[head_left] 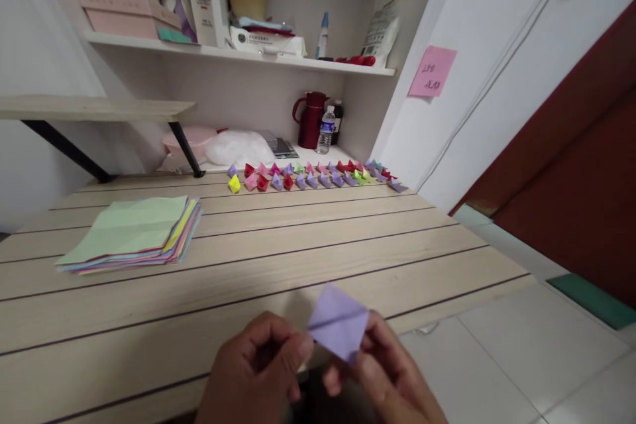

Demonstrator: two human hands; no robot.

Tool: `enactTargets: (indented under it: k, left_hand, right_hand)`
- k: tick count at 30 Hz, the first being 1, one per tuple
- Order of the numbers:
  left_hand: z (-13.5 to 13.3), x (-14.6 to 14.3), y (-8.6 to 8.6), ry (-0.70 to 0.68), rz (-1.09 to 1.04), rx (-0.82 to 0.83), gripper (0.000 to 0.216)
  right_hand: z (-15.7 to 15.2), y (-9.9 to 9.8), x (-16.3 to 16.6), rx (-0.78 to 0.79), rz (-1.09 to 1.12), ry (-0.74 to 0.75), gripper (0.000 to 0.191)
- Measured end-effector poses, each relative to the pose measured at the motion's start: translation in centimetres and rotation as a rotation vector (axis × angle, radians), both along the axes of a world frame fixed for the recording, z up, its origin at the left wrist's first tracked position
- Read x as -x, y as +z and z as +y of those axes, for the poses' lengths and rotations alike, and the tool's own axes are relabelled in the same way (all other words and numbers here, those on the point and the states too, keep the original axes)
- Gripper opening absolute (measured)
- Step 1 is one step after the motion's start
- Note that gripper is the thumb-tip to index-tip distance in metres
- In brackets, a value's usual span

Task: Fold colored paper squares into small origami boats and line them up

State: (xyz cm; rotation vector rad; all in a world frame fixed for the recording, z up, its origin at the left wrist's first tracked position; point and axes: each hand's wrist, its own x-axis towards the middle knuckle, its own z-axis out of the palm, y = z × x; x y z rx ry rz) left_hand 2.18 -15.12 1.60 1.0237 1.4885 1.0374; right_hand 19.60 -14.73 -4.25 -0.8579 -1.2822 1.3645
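Note:
Both my hands are low in the view, over the near edge of the wooden table [278, 258]. Together they pinch a small folded piece of lilac paper [338, 322], creased across its middle. My left hand [253, 371] grips its left corner with thumb and curled fingers. My right hand [385, 371] holds its lower right side with its fingertips. A stack of coloured paper sheets [134, 233], a pale green one on top, lies to the left on the table. Two rows of small folded paper shapes [313, 176] in red, pink, purple, yellow and green stand along the far edge.
A wooden shelf on black brackets [99, 109] juts over the table's left back. Behind are white shelves with a red jug [311, 119], a water bottle [325, 130], boxes and a plush toy. A pink note [432, 71] is stuck on the white wall. Tiled floor lies to the right.

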Motion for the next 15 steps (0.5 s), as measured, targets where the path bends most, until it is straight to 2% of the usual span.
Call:
enactTargets:
  k: [2,4,7,9,11,13,15]
  left_hand:
    - [1.3,1.0,0.5,-0.092,0.159,0.044,0.025]
    - [2.9,1.6,0.7,-0.263,0.278,0.070,0.016]
    - [5.1,2.1,0.7,-0.448,0.525,0.041,0.012]
    - [6.2,2.1,0.7,-0.431,0.677,-0.015,0.014]
    - [6.8,2.2,0.6,-0.353,0.803,-0.051,0.016]
    - [6.9,2.3,0.2,-0.283,0.939,-0.066,0.017]
    - [6.8,2.3,-0.3,-0.221,1.046,-0.116,0.019]
  right_hand:
    - [0.1,0.3,-1.8,-0.202,-0.098,-0.192,0.027]
    - [0.4,0.7,-3.5,-0.387,-0.263,-0.341,0.024]
    - [1.6,1.5,-5.1,-0.583,-0.530,-0.292,0.021]
    - [2.9,2.0,-5.5,-0.670,-0.619,-0.282,0.023]
    - [4.7,2.4,-5.8,-0.674,-0.655,-0.340,0.022]
    - [6.6,2.7,-5.9,-0.573,-0.668,-0.358,0.018]
    - [8.2,2.8,-6.0,-0.406,-0.671,-0.245,0.017]
